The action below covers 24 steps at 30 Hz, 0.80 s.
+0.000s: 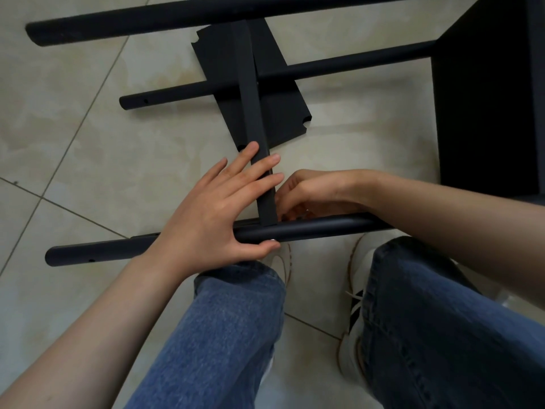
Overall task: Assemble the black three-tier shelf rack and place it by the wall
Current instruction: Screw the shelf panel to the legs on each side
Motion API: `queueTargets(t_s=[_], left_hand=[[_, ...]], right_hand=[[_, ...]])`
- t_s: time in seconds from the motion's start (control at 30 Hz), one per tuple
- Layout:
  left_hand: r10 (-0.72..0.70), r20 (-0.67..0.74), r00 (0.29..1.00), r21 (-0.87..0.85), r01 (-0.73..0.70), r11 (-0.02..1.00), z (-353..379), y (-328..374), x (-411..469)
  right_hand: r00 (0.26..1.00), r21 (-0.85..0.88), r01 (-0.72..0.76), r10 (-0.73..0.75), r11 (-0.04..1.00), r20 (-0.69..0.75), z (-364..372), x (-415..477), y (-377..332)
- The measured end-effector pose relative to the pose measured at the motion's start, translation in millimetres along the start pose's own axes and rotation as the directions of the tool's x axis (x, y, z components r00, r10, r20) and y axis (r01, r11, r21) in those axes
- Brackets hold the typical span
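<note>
The shelf rack (pixel 483 113) lies partly assembled on the tiled floor (pixel 73 128), matte black throughout. Its round tubes run left to right. A shelf panel (pixel 250 98) stands on edge, meeting the near tube (pixel 309 228).

The left hand (pixel 212 214) presses flat, fingers straight, across the panel edge and the near tube. The right hand (pixel 312 193) curls its fingers at the joint just right of the panel; whether they hold anything cannot be told.

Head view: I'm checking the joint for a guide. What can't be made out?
- Fingertips of right hand, head view: behind panel and tube; any screw unseen.
- Tube stretch, head view: covered by left hand.
- Far right, head view: dark block cut by edge, detail lost in shadow.
</note>
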State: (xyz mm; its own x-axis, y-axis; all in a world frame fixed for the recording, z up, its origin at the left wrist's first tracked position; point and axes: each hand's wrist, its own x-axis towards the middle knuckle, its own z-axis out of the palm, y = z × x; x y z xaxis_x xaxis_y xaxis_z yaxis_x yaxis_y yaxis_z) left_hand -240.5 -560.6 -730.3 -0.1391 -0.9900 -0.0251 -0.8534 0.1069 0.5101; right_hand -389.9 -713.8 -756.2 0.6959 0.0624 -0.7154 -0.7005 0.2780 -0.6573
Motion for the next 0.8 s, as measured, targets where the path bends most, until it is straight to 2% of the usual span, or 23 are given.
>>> queueTargets(t_s=[0.17,0.37,0.57,0.8], left_hand=[[-0.001,0.001,1.000,0.007,0.001,1.000,-0.8,-0.8,0.0],[0.001,0.004,1.000,0.010,-0.001,1.000,-0.8,-1.0,0.1],[0.000,0.004,1.000,0.006,0.000,1.000,-0.7,-0.6,0.0],[-0.003,0.002,1.000,0.002,0.003,1.000,-0.5,-0.1,0.4]], right_hand=[[1.000,-0.071,-0.001,0.000,0.997,-0.022,2.1,3.9,-0.2],[1.000,-0.001,0.005,-0.005,1.000,0.014,-3.3,-0.7,2.3],[1.000,-0.071,-0.009,0.008,0.997,-0.025,1.7,3.9,0.5],[0.999,0.041,0.046,-0.047,0.998,0.027,-2.3,-0.6,3.4]])
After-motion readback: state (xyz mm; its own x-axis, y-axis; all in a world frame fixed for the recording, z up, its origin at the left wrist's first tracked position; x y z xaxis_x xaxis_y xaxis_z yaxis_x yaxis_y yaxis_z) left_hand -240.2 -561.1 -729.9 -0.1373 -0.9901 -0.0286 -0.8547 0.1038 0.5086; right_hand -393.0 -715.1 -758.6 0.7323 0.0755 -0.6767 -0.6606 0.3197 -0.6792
